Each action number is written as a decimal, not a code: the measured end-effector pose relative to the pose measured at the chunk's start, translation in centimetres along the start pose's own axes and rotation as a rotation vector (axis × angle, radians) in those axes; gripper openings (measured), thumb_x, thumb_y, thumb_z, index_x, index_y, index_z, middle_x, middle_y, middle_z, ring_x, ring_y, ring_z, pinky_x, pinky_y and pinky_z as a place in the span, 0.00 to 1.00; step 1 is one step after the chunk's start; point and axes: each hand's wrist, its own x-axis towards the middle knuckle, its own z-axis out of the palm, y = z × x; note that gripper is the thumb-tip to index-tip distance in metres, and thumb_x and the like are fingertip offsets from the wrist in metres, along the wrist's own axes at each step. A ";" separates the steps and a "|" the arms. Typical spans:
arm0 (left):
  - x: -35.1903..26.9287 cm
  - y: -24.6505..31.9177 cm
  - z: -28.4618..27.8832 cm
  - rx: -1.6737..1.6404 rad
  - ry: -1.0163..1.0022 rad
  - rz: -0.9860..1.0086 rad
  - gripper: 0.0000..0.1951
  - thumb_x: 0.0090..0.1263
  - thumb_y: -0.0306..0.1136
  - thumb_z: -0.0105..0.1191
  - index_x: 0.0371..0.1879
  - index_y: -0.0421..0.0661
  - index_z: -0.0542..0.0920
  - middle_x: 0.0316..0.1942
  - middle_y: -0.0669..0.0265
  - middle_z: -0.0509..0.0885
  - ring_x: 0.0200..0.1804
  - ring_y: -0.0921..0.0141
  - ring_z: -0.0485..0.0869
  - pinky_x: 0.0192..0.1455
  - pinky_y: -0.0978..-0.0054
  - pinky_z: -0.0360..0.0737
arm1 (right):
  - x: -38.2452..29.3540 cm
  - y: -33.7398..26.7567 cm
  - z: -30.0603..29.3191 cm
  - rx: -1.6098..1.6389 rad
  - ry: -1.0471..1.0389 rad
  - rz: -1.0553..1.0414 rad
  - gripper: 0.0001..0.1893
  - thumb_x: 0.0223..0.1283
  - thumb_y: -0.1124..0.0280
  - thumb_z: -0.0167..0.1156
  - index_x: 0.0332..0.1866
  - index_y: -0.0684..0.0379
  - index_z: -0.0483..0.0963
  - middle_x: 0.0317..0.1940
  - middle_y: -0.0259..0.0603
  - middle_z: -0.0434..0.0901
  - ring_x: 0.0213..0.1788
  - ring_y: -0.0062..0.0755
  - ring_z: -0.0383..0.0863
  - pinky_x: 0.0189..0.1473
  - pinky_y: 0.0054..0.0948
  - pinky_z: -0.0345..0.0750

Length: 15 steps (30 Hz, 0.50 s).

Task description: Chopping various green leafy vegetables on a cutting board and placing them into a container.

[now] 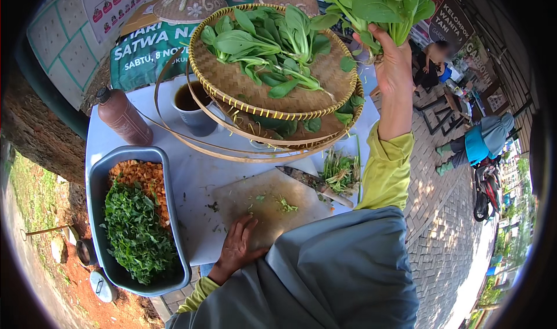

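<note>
Raised at the upper right, my right hand [394, 68] grips a bunch of leafy greens, apparently bok choy [387, 11], by the stems. Below and left of it, more bok choy [248, 41] lies on a round woven bamboo tray [217, 76]. My left hand [237, 246] rests at the near edge of a worn cutting board [270, 220], fingers slightly apart and nothing in them. Green scraps [286, 205] dot the board. A knife [304, 181] with a stained blade lies across its far right corner, beside a heap of trimmed stem ends [341, 172].
Chopped greens [137, 237] and diced orange vegetable [132, 176] fill a grey-blue basin [185, 259] at left. Behind it stand a brown bottle [124, 115] and a jug of dark liquid [196, 122]. Another bamboo tray [300, 133] sits under the upper one. A person [483, 142] stands at right.
</note>
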 end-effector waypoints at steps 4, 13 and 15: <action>-0.1 0.1 -0.6 -0.129 0.032 -0.074 0.40 0.49 0.42 0.72 0.61 0.40 0.67 0.59 0.51 0.69 0.62 0.52 0.70 0.61 0.59 0.73 | -6.7 -1.2 0.8 0.117 -0.233 0.114 0.21 0.55 0.81 0.64 0.55 0.67 0.70 0.47 0.43 0.79 0.46 0.34 0.82 0.44 0.33 0.84; 1.9 5.6 -6.6 -0.014 0.252 0.470 0.16 0.54 0.36 0.67 0.40 0.45 0.82 0.36 0.65 0.83 0.32 0.66 0.84 0.35 0.69 0.82 | -25.5 7.5 6.7 -0.399 -1.076 0.598 0.28 0.49 0.77 0.66 0.58 0.65 0.66 0.57 0.48 0.72 0.59 0.47 0.74 0.57 0.35 0.73; 3.2 6.5 -6.3 0.000 0.230 0.477 0.18 0.53 0.37 0.68 0.41 0.44 0.81 0.38 0.64 0.83 0.35 0.65 0.84 0.37 0.68 0.82 | -30.0 11.4 4.9 -0.502 -1.084 0.470 0.29 0.49 0.76 0.65 0.59 0.65 0.66 0.58 0.51 0.70 0.61 0.49 0.71 0.60 0.37 0.71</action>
